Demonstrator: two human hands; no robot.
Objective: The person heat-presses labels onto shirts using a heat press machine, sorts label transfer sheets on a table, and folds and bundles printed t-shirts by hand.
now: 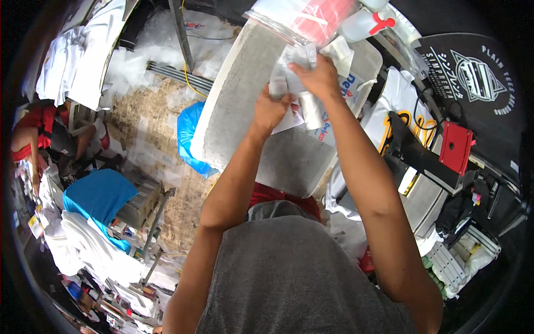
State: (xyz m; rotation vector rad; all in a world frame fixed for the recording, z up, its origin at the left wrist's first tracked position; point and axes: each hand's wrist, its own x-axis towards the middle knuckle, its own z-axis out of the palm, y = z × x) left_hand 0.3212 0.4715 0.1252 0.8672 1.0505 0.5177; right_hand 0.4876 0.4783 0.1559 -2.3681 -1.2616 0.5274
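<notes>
Over the grey table [233, 111], both my hands are at some thin, whitish, partly see-through sheets. My left hand [271, 113] is closed, its thumb and fingers pinching the lower part of a white sheet [278, 86]. Above it and to the right, my right hand [320, 79] is closed at the edge of a translucent plastic sheet [300, 57], its thumb lying across the front. How the sheets are joined or layered cannot be made out. Just below the right hand lies a white roll [311, 111], and a pale paper piece [289, 122] shows under the left hand.
Clear bags with pink contents [320, 22] and a spray bottle with a red trigger [370, 25] crowd the table's far end. A blue plastic bag [192, 136] hangs at its left side. On the right are a black press-like arm [423, 153] and red box [456, 147]. Another person [41, 136] sits far left.
</notes>
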